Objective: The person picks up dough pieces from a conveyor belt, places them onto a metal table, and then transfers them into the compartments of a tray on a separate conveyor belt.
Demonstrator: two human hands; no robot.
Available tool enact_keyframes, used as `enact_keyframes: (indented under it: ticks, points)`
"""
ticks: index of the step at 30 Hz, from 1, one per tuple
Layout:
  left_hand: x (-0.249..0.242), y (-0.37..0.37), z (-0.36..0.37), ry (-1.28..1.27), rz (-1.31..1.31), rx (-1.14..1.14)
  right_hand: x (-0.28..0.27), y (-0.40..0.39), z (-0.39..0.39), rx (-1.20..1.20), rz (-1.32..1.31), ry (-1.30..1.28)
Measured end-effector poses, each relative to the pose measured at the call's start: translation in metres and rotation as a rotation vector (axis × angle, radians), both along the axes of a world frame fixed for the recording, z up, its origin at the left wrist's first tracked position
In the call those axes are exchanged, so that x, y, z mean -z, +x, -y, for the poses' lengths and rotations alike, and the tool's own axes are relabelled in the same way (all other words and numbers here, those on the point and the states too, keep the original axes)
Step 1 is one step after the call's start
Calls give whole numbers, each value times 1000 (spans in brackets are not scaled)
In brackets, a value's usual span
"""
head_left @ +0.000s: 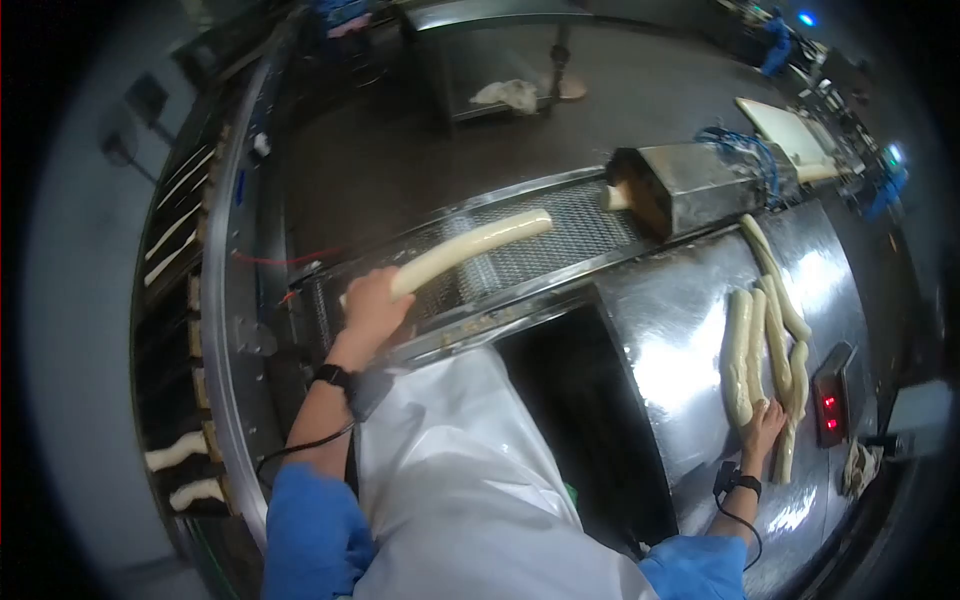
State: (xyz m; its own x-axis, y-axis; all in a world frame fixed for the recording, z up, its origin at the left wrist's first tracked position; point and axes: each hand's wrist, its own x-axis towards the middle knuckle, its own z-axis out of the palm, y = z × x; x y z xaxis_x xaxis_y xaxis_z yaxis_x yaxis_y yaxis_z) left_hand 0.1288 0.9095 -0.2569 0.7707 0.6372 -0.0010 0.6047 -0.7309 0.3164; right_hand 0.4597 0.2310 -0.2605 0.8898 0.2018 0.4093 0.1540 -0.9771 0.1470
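My left hand (375, 305) is closed around the near end of a thick, pale dough log (475, 241), which lies slantwise along a metal mesh conveyor (585, 220). Far to the right, my right hand (765, 425) has its fingers curled over the lower ends of dough strips (741, 350) on a steel table (680, 340). Several of these long strips lie side by side there, some bent or overlapping. Part of what my right fingers grip is hidden beneath them. Another dough end (617, 197) shows at the mouth of a metal housing (700, 180) over the conveyor.
A small box with a red digital display (830, 408) stands at the table's right side, near a crumpled cloth (861, 468). On the left, behind a metal rail (228, 330), dark trays carry dough pieces (180, 452). A dark gap (585, 420) separates my apron from the table.
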Motion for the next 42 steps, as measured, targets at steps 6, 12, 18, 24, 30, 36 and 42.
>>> enact_keyframes:
  ticks: [6,12,18,24,30,36,42]
  points:
    - [1,-6,7,-67,145,-129,-35,-34,-104,118,-397,36]
    - [0,-29,-25,-633,86,-154,-38,-98,-146,-166,-449,26]
    - [-68,-83,-58,-1684,1279,-591,-33,-98,-162,-4,-773,231]
    - [-145,-192,-66,-761,1767,-445,-76,-123,-297,-190,-1007,830]
    - [-124,-328,-58,-445,1717,-927,-147,-118,-453,-916,-1385,623]
    - [-61,-427,-47,-239,1206,-1572,-230,-307,-635,-1102,-1633,994]
    - [-14,-502,-30,-293,1404,-1571,-224,-410,-797,-1897,-2011,516]
